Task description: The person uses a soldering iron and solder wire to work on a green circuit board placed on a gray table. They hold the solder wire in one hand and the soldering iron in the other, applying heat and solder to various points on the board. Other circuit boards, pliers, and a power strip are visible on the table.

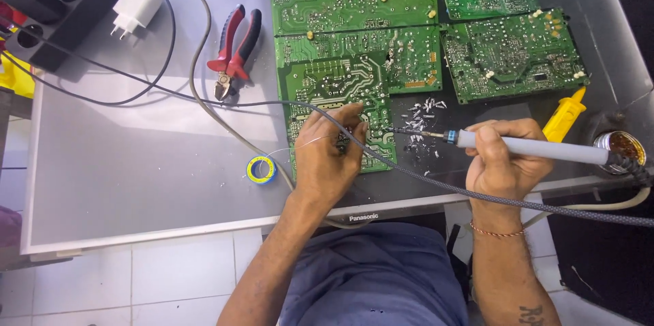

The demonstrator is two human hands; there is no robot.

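Note:
My right hand grips a grey-handled soldering iron like a pen, its tip pointing left at the right edge of a green circuit board. My left hand rests on the lower part of that board and pinches a thin solder wire that loops back to a small blue and yellow spool. The iron's braided cable runs across the board, under my left hand and off to the right. Small bits of metal scrap lie beside the iron tip.
Several more green circuit boards lie at the back on a grey flat panel. Red-handled cutters sit left of the boards. A black power strip with a white charger is far left. A yellow tool and flux tin are at right.

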